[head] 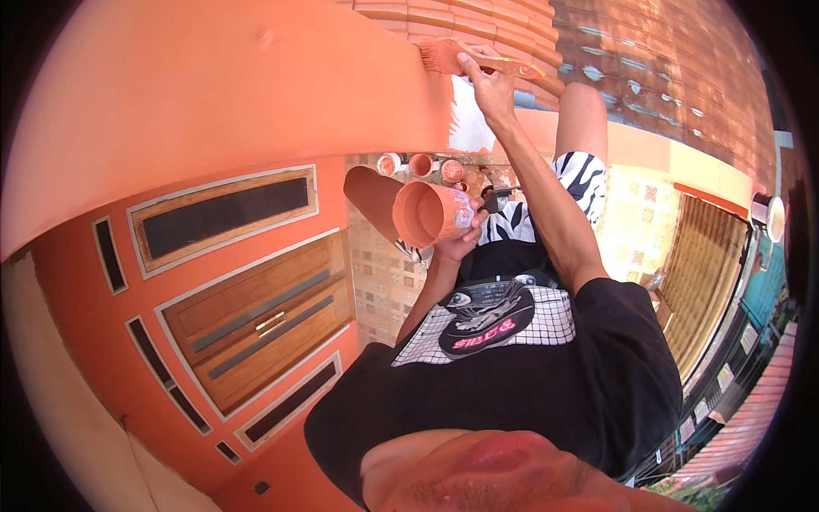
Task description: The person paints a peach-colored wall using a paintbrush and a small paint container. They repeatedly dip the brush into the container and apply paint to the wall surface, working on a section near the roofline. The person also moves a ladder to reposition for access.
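My right hand point(491, 93) grips a wide paintbrush point(521, 68) by its orange-stained handle. The brush's bristles, coated in orange paint, are at the edge of the orange wall point(288, 96), just below the roof tiles. Beneath the brush, a patch of white wall point(470, 121) with a ragged painted border shows bare of orange. Lower down, my left hand point(466, 242) holds an orange-smeared plastic pot point(409, 192) around its side and base. Its mouth faces the camera, and orange paint coats the inside.
Orange roof tiles point(448, 19) run along the top, and weathered, patchy tiles point(646, 64) continue to the right. Several paint containers point(421, 165) stand far below, near the patterned floor tiles point(377, 275). A wooden double door point(256, 326) is at left. A lamp-like fixture point(775, 219) sits at far right.
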`<act>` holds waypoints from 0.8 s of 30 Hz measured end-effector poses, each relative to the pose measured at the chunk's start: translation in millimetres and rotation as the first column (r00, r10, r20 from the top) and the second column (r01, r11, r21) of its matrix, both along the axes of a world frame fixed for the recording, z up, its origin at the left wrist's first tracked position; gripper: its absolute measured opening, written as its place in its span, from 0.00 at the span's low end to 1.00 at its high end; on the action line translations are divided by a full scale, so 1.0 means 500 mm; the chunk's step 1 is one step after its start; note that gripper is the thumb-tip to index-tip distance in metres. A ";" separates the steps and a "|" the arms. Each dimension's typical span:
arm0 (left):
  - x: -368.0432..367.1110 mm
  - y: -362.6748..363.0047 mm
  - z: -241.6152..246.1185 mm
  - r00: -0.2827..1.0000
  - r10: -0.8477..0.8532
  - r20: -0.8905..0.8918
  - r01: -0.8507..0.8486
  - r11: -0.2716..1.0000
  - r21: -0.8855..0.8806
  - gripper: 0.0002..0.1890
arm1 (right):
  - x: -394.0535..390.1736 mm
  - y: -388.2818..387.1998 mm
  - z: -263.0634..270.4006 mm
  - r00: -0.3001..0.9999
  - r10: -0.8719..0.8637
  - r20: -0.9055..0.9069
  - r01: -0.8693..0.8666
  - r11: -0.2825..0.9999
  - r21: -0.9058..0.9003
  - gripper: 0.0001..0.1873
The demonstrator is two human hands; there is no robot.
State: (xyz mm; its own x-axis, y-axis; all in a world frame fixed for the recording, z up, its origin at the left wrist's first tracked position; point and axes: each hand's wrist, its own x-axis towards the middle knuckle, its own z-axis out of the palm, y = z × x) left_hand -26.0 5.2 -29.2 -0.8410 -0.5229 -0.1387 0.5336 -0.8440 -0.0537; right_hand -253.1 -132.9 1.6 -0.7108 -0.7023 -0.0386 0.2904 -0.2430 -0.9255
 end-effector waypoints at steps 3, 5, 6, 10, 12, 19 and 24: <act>0.002 0.000 -0.006 1.000 0.008 0.005 -0.008 1.000 0.024 0.23 | -0.025 -0.002 -0.029 0.861 0.090 0.500 -0.047 0.994 -0.097 0.12; 0.005 -0.002 -0.013 1.000 0.003 -0.001 -0.003 0.999 0.034 0.23 | -0.024 -0.012 -0.077 0.702 0.136 0.699 -0.072 0.990 -0.121 0.12; 0.007 -0.003 -0.016 1.000 0.002 -0.005 -0.002 0.999 0.037 0.23 | -0.013 -0.013 -0.107 0.712 0.142 0.688 -0.152 0.987 -0.046 0.13; 0.015 -0.001 -0.022 1.000 -0.009 0.009 0.009 0.999 0.034 0.22 | 0.025 0.017 -0.230 0.718 0.036 0.695 -0.210 0.963 0.168 0.09; 0.016 0.000 -0.021 1.000 0.005 0.014 -0.005 1.000 0.022 0.23 | 0.022 0.037 -0.271 0.845 -0.059 0.532 -0.184 0.901 0.393 0.09; 0.020 0.005 -0.021 0.999 0.016 0.028 -0.016 1.000 0.004 0.24 | 0.048 0.019 -0.093 0.958 -0.019 -0.288 0.105 0.952 0.287 0.13; 0.027 0.010 -0.031 1.000 0.011 0.029 -0.011 1.000 -0.002 0.25 | 0.008 0.019 0.187 0.952 0.055 -0.301 -0.068 0.997 -0.032 0.14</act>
